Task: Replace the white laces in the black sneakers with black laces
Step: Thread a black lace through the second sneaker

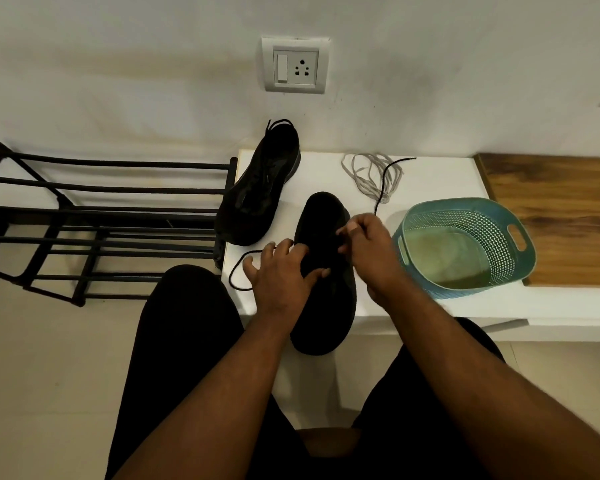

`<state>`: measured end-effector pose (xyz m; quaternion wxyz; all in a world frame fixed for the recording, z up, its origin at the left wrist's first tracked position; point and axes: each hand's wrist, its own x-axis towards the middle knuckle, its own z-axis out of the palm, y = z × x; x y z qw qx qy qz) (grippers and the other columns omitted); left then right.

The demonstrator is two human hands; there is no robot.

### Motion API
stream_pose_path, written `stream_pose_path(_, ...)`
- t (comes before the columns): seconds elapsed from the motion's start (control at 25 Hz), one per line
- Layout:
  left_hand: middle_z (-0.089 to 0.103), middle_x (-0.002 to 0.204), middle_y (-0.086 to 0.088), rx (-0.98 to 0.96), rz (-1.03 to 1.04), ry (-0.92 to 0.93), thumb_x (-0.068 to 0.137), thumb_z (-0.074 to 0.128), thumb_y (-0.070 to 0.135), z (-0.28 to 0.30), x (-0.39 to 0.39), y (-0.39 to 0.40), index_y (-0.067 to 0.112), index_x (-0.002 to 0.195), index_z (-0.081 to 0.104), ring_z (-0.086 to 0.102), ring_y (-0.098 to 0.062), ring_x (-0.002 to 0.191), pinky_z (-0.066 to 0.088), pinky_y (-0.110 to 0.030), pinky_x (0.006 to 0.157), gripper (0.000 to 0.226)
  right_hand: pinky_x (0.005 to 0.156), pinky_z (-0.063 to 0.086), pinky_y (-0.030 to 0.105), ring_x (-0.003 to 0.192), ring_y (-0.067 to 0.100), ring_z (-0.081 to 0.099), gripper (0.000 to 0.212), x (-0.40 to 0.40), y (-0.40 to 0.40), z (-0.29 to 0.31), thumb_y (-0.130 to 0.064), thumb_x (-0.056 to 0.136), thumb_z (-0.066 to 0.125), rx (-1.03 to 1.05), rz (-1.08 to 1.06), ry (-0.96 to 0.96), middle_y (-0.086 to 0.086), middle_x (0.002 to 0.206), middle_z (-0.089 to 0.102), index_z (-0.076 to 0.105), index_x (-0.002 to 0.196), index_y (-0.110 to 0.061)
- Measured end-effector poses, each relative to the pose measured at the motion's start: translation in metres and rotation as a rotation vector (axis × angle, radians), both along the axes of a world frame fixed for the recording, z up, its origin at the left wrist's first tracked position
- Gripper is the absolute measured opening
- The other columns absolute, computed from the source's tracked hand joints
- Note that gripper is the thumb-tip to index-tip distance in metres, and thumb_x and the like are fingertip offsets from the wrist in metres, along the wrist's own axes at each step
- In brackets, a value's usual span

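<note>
Head view shows the right hand (364,247) pinching the limp black lace (383,181), best gripped near its stiff tip, while the left hand (281,271) steadies the sneaker (326,306), fingers spread.

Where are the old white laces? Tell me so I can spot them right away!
Find the white table under the wall socket. Behind the blue basket lies a loose tangle: the white laces, pale and flat, with one thin black lace lying across them.

left hand (280,271): palm down, fingers spread and bent, pressing down | right hand (368,251): raised, thumb and fingertips pinched together | both forearms bare, reaching forward from the lap
</note>
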<state>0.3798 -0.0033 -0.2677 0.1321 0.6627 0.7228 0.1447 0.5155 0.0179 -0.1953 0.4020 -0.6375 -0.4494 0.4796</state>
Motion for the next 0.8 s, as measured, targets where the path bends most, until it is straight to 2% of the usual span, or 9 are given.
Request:
stream_pose_path(0.08, 0.054, 0.130, 0.007, 0.008, -0.023, 0.032, 0.083, 0.053, 0.068, -0.002, 0.004, 0.001, 0.033, 0.114, 0.057, 0.039, -0.023, 0.133, 0.019, -0.054, 0.105, 0.047, 0.053, 0.044, 0.027, 0.057, 0.015, 0.057, 0.021, 0.010, 0.025, 0.031, -0.008, 0.099, 0.033, 0.005, -0.123, 0.298, 0.005, 0.079, 0.062, 0.047, 0.084, -0.014)
stream_pose_path(0.2, 0.052, 0.133, 0.004, -0.004, -0.004, 0.034, 0.084, 0.051, 0.069, 0.000, 0.006, 0.003, 0.030, 0.112, 0.057, 0.036, -0.024, 0.136, 0.017, -0.056, 0.108, 0.049, 0.054, 0.046, 0.025, 0.050, 0.015, 0.054, 0.026, 0.043, 0.079, 0.070, -0.002, 0.095, 0.030, 0.112, -0.435, 0.727, 0.005, 0.068, 0.057, 0.046, 0.078, -0.014)
stream_pose_path(0.28, 0.051, 0.132, 0.004, -0.006, 0.012, 0.020, 0.084, 0.051, 0.069, -0.001, 0.005, 0.003, 0.031, 0.111, 0.056, 0.035, -0.024, 0.136, 0.016, -0.056, 0.108, 0.047, 0.055, 0.048, 0.024, 0.054, 0.013, 0.056, 0.019, 0.061, 0.096, 0.067, -0.006, 0.100, 0.034, 0.157, -0.517, 0.781, 0.005, 0.076, 0.059, 0.048, 0.089, -0.014)
stream_pose_path(0.36, 0.050, 0.133, 0.005, 0.010, 0.031, 0.005, 0.084, 0.051, 0.069, -0.001, 0.005, 0.000, 0.032, 0.110, 0.054, 0.034, -0.024, 0.137, 0.015, -0.055, 0.108, 0.046, 0.056, 0.051, 0.024, 0.060, 0.011, 0.059, 0.014, 0.060, 0.091, 0.039, -0.005, 0.099, 0.043, 0.125, -0.410, 0.572, -0.001, 0.090, 0.058, 0.049, 0.105, -0.016)
stream_pose_path(0.48, 0.041, 0.145, 0.002, -0.008, 0.033, 0.033, 0.083, 0.046, 0.073, -0.004, 0.013, -0.005, 0.034, 0.122, 0.048, 0.029, -0.028, 0.141, 0.015, -0.058, 0.108, 0.055, 0.072, 0.053, 0.026, 0.090, 0.017, 0.057, 0.049, 0.039, 0.042, -0.029, -0.005, 0.089, 0.064, 0.190, -0.020, -0.220, -0.007, 0.116, 0.046, 0.048, 0.132, -0.022)
stream_pose_path(0.52, 0.035, 0.150, 0.000, -0.042, 0.027, 0.046, 0.081, 0.043, 0.077, -0.005, 0.016, -0.006, 0.035, 0.128, 0.042, 0.024, -0.031, 0.143, 0.014, -0.060, 0.108, 0.063, 0.081, 0.053, 0.029, 0.099, 0.018, 0.056, 0.049, 0.033, 0.023, -0.048, -0.007, 0.087, 0.066, 0.215, 0.116, -0.423, -0.003, 0.119, 0.045, 0.052, 0.132, -0.019)
stream_pose_path(0.6, 0.024, 0.157, -0.003, -0.121, 0.018, 0.066, 0.078, 0.041, 0.081, -0.010, 0.022, -0.008, 0.037, 0.139, 0.027, 0.016, -0.035, 0.146, 0.012, -0.064, 0.109, 0.076, 0.088, 0.051, 0.035, 0.103, 0.022, 0.057, 0.036, 0.029, 0.002, -0.066, -0.013, 0.087, 0.065, 0.183, 0.231, -0.617, 0.003, 0.113, 0.052, 0.062, 0.122, -0.016)
stream_pose_path(0.68, 0.021, 0.158, -0.004, -0.143, 0.017, 0.057, 0.078, 0.044, 0.080, -0.014, 0.024, -0.010, 0.039, 0.141, 0.017, 0.012, -0.036, 0.147, 0.011, -0.067, 0.109, 0.080, 0.082, 0.048, 0.035, 0.098, 0.025, 0.058, 0.023, 0.029, 0.000, -0.066, -0.017, 0.089, 0.061, 0.139, 0.299, -0.780, 0.006, 0.101, 0.060, 0.069, 0.111, -0.014)
stream_pose_path(0.8, 0.011, 0.162, -0.002, -0.152, 0.033, 0.061, 0.078, 0.043, 0.080, -0.020, 0.022, -0.013, 0.040, 0.144, 0.011, 0.004, -0.040, 0.147, 0.009, -0.068, 0.108, 0.083, 0.071, 0.047, 0.035, 0.091, 0.032, 0.060, 0.016, 0.029, 0.014, -0.042, -0.016, 0.088, 0.058, 0.316, 0.554, -1.175, 0.009, 0.094, 0.062, 0.071, 0.097, -0.012)
